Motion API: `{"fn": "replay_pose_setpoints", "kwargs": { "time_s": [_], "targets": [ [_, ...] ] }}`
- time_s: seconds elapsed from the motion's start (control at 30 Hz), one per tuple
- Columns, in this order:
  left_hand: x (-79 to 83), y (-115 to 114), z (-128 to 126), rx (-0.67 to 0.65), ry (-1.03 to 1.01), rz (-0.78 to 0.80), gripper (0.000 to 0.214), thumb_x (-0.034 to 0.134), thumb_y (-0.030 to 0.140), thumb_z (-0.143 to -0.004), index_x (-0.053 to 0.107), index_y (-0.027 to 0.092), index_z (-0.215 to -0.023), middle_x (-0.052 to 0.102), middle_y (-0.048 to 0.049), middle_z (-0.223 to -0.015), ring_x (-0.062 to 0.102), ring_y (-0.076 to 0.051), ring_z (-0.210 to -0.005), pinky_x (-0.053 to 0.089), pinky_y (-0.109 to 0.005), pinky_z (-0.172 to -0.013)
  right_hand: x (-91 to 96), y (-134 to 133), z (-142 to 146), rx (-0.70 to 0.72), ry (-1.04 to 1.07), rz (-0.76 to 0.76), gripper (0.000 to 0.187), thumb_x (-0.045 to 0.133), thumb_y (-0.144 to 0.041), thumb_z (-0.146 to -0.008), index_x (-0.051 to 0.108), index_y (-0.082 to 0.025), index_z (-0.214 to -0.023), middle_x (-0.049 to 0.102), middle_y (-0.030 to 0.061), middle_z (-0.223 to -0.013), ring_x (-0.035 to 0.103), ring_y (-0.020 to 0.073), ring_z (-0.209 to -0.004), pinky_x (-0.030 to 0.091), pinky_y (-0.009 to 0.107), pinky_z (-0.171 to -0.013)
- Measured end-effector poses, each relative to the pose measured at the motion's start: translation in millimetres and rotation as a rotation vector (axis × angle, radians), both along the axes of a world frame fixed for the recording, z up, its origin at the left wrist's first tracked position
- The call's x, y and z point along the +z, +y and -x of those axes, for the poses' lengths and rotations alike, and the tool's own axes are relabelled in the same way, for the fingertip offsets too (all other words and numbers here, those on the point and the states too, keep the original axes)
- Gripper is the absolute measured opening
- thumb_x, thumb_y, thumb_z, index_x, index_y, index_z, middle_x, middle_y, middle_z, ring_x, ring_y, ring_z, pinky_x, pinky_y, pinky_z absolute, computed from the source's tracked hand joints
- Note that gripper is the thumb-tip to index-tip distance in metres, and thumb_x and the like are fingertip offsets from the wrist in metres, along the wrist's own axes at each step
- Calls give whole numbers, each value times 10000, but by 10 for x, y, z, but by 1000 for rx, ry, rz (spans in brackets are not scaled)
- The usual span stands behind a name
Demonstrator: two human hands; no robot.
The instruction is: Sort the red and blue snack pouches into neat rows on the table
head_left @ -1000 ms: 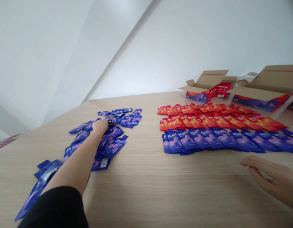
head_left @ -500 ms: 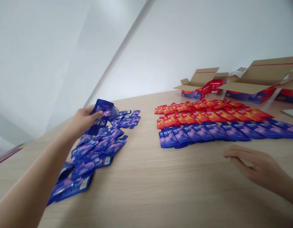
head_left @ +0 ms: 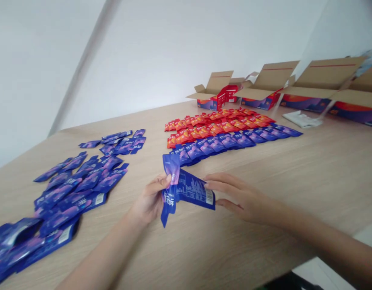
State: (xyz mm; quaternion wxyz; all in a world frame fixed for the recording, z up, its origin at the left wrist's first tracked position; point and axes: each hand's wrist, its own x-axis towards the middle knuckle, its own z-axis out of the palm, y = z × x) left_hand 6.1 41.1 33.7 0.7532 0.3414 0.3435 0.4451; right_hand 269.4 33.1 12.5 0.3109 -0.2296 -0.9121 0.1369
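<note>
- Left hand (head_left: pixel 149 199): fingers curled, pinching folded blue-purple foil sachets (head_left: pixel 186 187) against the thumb, at 12 o'clock from the wrist, held just above the desk.
- Right hand (head_left: pixel 244 197): fingers (head_left: pixel 222 185) loosely spread, tips at the sachets' barcode end.
- Light wood-grain desk (head_left: pixel 264 213) under everything.
- Loose heap of blue-purple foil sachets (head_left: pixel 74 189): 10 o'clock, left of the hands.
- Neat overlapping row of blue-purple foil sachets (head_left: pixel 210 145): 12 o'clock.
- Overlapping rows of red-orange foil sachets (head_left: pixel 204 125): just behind that row.
- White flat packet (head_left: pixel 300 119): 1 o'clock.
- Open brown cardboard boxes (head_left: pixel 267 90): far edge, 1 o'clock.
</note>
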Motion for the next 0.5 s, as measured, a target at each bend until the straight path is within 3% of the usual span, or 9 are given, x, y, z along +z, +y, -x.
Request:
{"fn": "replay_pose_setpoints", "kwargs": {
  "time_s": [0.17, 0.23, 0.27, 0.4, 0.5],
  "targets": [
    [-9, -9, -109, 79, -63, 57, 131, 708, 154, -744, 583, 187, -766, 653, 22, -632, 637, -107, -492, 587, -197, -547, -116, -150, -46, -53, -10, 245, 873, 630, -167, -780, 187, -215, -1531, 292, 136, -1560, 275, 272, -1441, 325, 482, -1154],
    [-19, -57, -209, 91, -69, 86, 107, 693, 161, -767, 591, 191, -779, 673, 10, -660, 669, -125, -542, 608, -215, -596, -171, -171, 17, -111, 47, 310, 932, 701, -279, -759, 185, -190, -1530, 302, 159, -1554, 298, 306, -1428, 334, 503, -1145],
    [-22, -83, -263, 84, -68, 101, 94, 686, 170, -782, 594, 189, -783, 677, 4, -663, 681, -133, -563, 612, -218, -610, -198, -166, 54, -135, 82, 346, 873, 696, -318, -779, 237, -190, -1510, 363, 159, -1523, 362, 307, -1393, 363, 499, -1125],
    [-24, -133, -421, 25, -37, 177, 80, 670, 210, -833, 602, 171, -816, 694, -18, -691, 704, -149, -591, 607, -211, -586, -255, -66, 94, -225, 170, 557, 339, 483, -298, -933, 543, -209, -1254, 664, 110, -1195, 638, 278, -1088, 514, 486, -944],
    [-35, -101, -414, 75, 37, 185, 98, 673, 230, -848, 617, 158, -886, 718, -37, -778, 713, -149, -617, 596, -198, -573, -259, 31, -91, -333, 293, 806, 265, 474, -370, -943, 572, -187, -1109, 715, 98, -975, 713, 265, -836, 575, 469, -778]
  ]
}}
